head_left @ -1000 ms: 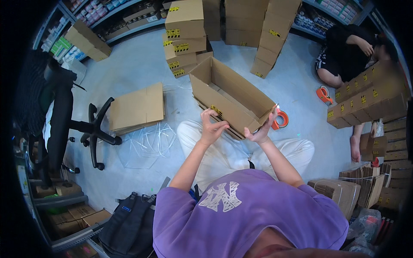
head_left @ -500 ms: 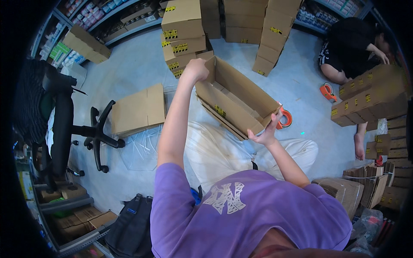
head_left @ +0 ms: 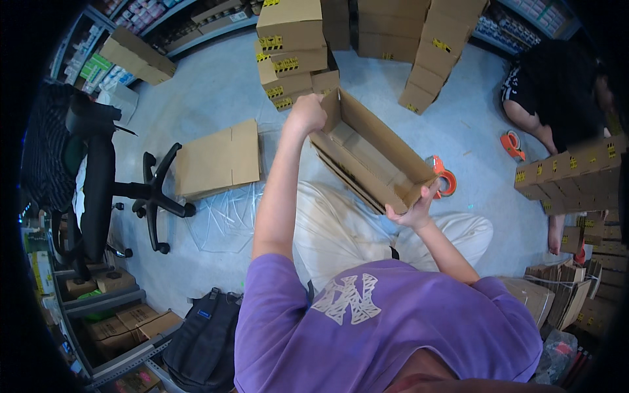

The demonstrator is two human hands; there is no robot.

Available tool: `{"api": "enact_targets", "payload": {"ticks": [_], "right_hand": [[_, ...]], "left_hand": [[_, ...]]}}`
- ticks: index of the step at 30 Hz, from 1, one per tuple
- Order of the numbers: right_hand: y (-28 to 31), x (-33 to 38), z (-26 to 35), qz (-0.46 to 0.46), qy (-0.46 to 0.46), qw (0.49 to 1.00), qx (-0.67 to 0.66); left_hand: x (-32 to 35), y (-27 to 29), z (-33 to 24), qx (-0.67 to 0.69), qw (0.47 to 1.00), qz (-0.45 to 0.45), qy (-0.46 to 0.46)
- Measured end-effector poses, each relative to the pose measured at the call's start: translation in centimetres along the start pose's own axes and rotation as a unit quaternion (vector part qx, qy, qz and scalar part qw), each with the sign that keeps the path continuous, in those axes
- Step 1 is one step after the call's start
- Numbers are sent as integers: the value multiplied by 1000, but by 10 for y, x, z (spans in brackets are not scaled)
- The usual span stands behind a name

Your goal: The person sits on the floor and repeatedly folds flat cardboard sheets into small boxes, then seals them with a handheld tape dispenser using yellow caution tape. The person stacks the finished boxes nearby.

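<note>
A long, open-topped cardboard box (head_left: 388, 135) is tilted above my crossed legs. My left hand (head_left: 308, 113) is closed on its far left end, fingers curled over the rim. At the near right corner my right hand (head_left: 417, 209) grips the box from outside, with the thumb and fingers around the corner. The inside of the box is visible, and nothing stands in it. Just beyond its right end lies an orange tape dispenser (head_left: 445, 178) on the floor.
Flat cardboard sheets (head_left: 219, 157) lie left, by the office chair (head_left: 152, 196). Stacked cartons (head_left: 291, 62) stand ahead. At right a person in black (head_left: 557, 92) crouches behind a row of boxes (head_left: 570, 171), near another tape dispenser (head_left: 512, 145). A black backpack (head_left: 203, 340) sits near left.
The view has shifted a little, so most things sit further right. My right hand's fingers have closed in around the box corner. Both hands still hold the box.
</note>
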State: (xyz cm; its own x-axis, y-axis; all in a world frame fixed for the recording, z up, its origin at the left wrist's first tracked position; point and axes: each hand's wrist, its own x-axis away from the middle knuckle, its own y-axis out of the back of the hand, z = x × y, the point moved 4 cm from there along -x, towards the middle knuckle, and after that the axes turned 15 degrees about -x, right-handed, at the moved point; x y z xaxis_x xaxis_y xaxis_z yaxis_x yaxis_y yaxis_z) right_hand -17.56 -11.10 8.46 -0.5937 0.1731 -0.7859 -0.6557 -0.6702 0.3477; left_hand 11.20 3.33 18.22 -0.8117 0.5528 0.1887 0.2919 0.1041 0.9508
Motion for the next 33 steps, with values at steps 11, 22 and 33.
{"api": "enact_targets", "payload": {"ticks": [11,22,33], "right_hand": [[61,-188,-13,-92,-209,894,-385],[-190,-317,-126,161,-566,667,-457],[-108,-315,0,-122,-259,808,-515]], "left_hand": [[-68,47,63,182,945,-269,25],[-169,56,137,503,847,-33,172],[-8,69,-17,660,745,-80,-54]]}}
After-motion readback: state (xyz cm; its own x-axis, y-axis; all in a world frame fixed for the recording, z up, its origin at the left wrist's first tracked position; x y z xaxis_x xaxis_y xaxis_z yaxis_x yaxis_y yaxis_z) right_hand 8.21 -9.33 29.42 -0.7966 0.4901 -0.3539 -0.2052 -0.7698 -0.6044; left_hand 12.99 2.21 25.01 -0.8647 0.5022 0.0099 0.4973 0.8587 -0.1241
